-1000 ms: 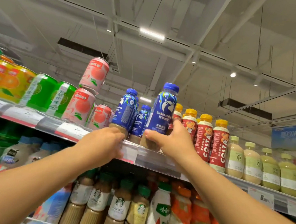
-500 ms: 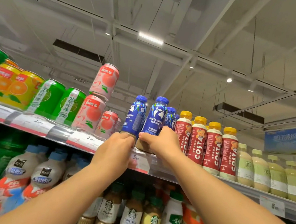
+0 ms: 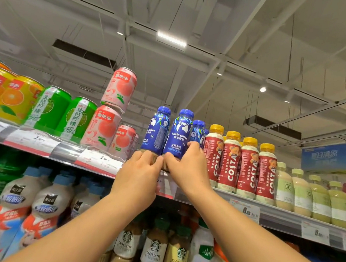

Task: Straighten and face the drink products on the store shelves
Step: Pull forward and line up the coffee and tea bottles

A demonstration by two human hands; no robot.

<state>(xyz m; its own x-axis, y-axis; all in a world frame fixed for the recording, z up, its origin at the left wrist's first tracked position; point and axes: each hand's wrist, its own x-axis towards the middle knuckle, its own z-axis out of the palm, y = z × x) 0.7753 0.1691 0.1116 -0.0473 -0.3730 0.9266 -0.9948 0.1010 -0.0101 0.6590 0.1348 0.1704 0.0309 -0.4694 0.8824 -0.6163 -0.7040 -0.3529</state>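
On the top shelf's front edge [image 3: 93, 161], between pink peach-print cans [image 3: 102, 128] and red-labelled yellow-capped Costa bottles [image 3: 230, 159], stand two blue-sleeved plastic coffee bottles with blue caps. Left hand [image 3: 137, 176], grip closed round the base of the left blue bottle [image 3: 156, 129], whose label faces partly sideways. Right hand [image 3: 187, 166], grip wrapped low on the right blue bottle [image 3: 179, 131], logo forward, thumb at its base. Likely full: moderately heavy, stiff, glossy sleeve possibly slick. Judged best hold is low on the body, twisting upright; tall narrow shape could tip neighbours
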